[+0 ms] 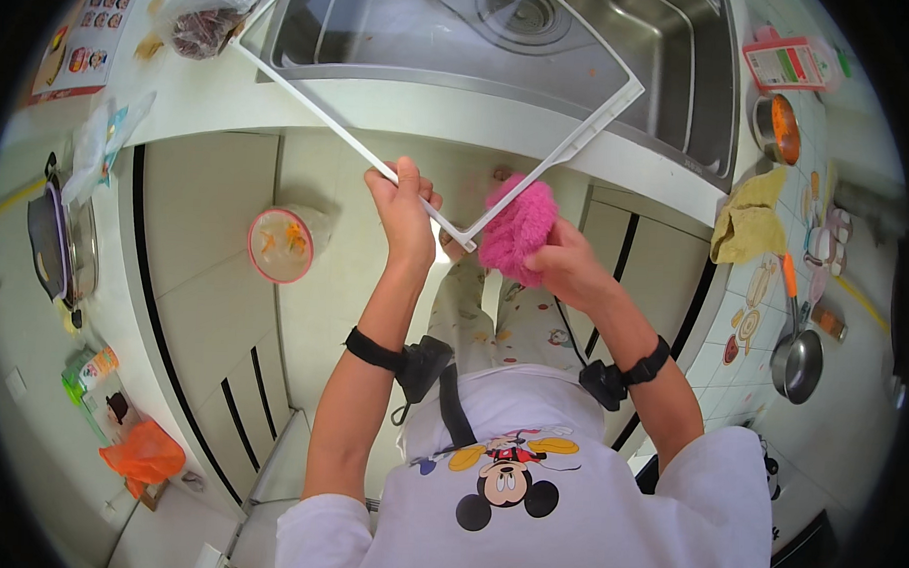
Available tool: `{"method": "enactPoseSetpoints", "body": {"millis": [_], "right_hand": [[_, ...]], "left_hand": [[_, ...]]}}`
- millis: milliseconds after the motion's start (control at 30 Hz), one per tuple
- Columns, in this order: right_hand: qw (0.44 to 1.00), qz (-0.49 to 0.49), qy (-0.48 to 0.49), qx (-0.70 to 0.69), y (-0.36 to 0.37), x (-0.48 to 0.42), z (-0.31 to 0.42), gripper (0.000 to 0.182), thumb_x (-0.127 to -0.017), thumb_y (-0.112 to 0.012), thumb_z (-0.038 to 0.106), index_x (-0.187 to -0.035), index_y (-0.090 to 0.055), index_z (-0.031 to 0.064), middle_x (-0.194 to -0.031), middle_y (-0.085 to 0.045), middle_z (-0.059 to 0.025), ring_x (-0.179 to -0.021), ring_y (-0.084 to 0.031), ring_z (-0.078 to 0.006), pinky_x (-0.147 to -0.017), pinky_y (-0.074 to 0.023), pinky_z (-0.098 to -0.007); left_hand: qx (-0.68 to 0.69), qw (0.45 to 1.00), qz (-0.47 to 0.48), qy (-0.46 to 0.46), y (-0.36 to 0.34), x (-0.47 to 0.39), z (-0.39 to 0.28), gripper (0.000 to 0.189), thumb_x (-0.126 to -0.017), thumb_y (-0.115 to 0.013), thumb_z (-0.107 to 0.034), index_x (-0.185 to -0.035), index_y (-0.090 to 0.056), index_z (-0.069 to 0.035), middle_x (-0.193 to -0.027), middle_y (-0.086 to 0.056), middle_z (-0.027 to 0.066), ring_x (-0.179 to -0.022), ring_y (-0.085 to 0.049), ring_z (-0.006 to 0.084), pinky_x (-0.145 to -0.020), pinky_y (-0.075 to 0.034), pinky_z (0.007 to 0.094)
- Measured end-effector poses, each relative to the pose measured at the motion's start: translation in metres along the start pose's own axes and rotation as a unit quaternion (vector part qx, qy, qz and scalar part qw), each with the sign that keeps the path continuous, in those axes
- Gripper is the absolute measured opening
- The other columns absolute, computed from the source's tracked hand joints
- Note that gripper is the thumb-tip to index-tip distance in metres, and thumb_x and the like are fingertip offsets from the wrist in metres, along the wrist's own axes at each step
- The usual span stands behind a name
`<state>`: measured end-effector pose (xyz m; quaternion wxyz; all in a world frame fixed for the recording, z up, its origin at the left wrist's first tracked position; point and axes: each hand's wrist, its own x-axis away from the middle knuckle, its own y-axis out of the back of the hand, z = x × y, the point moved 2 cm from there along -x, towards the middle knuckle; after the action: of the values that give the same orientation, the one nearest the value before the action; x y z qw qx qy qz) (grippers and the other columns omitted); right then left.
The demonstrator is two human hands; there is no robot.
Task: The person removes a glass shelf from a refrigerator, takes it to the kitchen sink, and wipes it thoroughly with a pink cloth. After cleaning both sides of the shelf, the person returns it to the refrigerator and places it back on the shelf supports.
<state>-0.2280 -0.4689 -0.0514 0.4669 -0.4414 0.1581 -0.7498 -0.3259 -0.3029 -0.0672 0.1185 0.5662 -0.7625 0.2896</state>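
Observation:
A clear panel with a white plastic frame, probably a refrigerator shelf (310,114), is held up at a slant over the sink's front edge. My left hand (406,207) grips its left rail near the lowest corner. My right hand (571,264) holds a fluffy pink cloth (518,230) against the right rail, close to that same corner. Through the panel shows the stainless steel sink (658,36) with its round drain (524,12). The panel's upper end runs out of the picture at the top.
White counter (198,102) surrounds the sink. A plastic bag of dark food (204,24) lies at upper left. At right are a metal bowl of orange food (784,130), a yellow cloth (749,219) and a saucepan (797,367). A pink-rimmed bin (280,278) stands on the floor.

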Motion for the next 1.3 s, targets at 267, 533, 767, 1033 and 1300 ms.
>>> {"method": "enactPoseSetpoints", "body": {"millis": [267, 533, 767, 1033, 1300], "right_hand": [[0.992, -0.104, 0.052, -0.056, -0.036, -0.021, 0.005, 0.044, -0.086, -0.057, 0.008, -0.124, -0.037, 0.0006, -0.113, -0.053, -0.0111, -0.099, -0.058, -0.0194, -0.081, -0.0496, -0.0318], [0.934, -0.234, 0.201, 0.178, -0.045, -0.054, -0.014, 0.037, -0.082, -0.064, 0.01, -0.109, -0.041, 0.0, -0.097, -0.057, -0.0095, -0.083, -0.06, -0.0157, -0.068, -0.0514, -0.0301], [0.949, -0.185, 0.096, 0.235, -0.032, -0.043, 0.004, 0.042, -0.078, -0.069, 0.011, -0.105, -0.043, -0.007, -0.098, -0.059, -0.0133, -0.085, -0.062, -0.0178, -0.071, -0.0513, -0.0301], [0.922, -0.174, 0.097, 0.331, -0.023, -0.032, 0.013, 0.045, -0.074, -0.069, 0.013, -0.107, -0.047, -0.0068, -0.095, -0.061, -0.0133, -0.084, -0.062, -0.022, -0.075, -0.05, -0.0347], [0.942, -0.138, -0.024, 0.306, 0.031, 0.017, 0.014, 0.031, -0.084, -0.06, 0.011, -0.111, -0.052, -0.0026, -0.094, -0.062, -0.0119, -0.079, -0.064, -0.0202, -0.07, -0.0515, -0.0312]], "left_hand": [[0.002, 1.0, -0.001, -0.002, 0.002, 0.0, 0.0, 0.023, -0.094, -0.051, -0.021, -0.092, -0.03, -0.01, -0.074, -0.039, 0.0006, -0.059, -0.036, 0.0095, -0.048, -0.033, 0.0254], [0.008, 1.0, -0.016, -0.013, -0.006, 0.0, 0.0, 0.023, -0.095, -0.049, -0.02, -0.092, -0.029, -0.009, -0.074, -0.037, 0.0008, -0.057, -0.033, 0.0096, -0.048, -0.032, 0.026], [-0.016, 1.0, -0.016, -0.004, -0.005, 0.0, 0.0, 0.023, -0.094, -0.049, -0.018, -0.091, -0.028, -0.009, -0.074, -0.037, 0.0013, -0.057, -0.035, 0.0099, -0.048, -0.032, 0.0272], [0.007, 1.0, -0.024, -0.001, -0.007, 0.005, 0.002, 0.022, -0.094, -0.049, -0.017, -0.091, -0.028, -0.009, -0.074, -0.038, 0.0013, -0.057, -0.036, 0.0103, -0.048, -0.033, 0.0272], [0.011, 1.0, -0.01, -0.004, -0.004, 0.002, 0.002, 0.022, -0.094, -0.049, -0.018, -0.091, -0.029, -0.01, -0.074, -0.038, 0.0012, -0.058, -0.036, 0.01, -0.048, -0.033, 0.0268]]}}
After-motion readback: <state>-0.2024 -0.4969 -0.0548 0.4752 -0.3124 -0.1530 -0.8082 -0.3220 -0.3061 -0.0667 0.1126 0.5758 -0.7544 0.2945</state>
